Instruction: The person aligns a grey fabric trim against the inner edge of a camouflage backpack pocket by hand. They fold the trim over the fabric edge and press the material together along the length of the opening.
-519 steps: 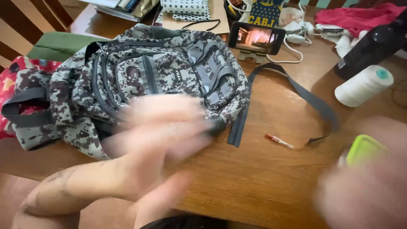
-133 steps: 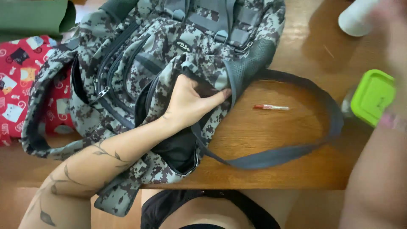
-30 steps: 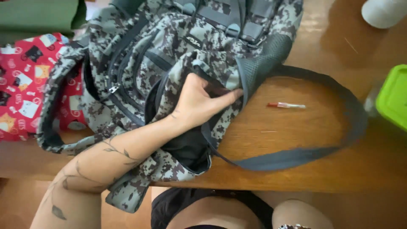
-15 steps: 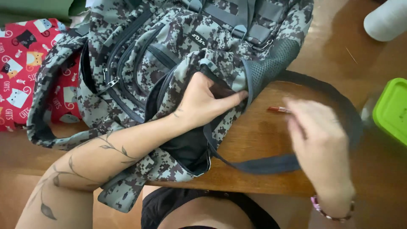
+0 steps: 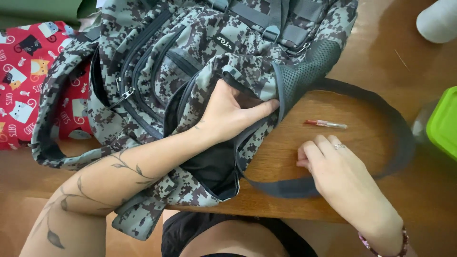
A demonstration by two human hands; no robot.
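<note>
Camouflage backpack (image 5: 190, 71) on wooden table (image 5: 428, 190). Left hand (image 5: 228, 114) gripping pocket edge, holding it agape. Right hand (image 5: 333, 166) loose, empty, curled beside red pen (image 5: 326, 124) at its 12 o'clock. Step: pen pickup. Next: pinch barrel.

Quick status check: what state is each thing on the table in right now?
Backpack: lying flat, one pocket held open.
Left hand: gripping the pocket's edge.
Right hand: flat on the table, holding nothing, beside the strap.
Strap: loose, looped on the table.
Pen: lying inside the loop, untouched.
Green lid: on its container, at the frame's edge.
</note>
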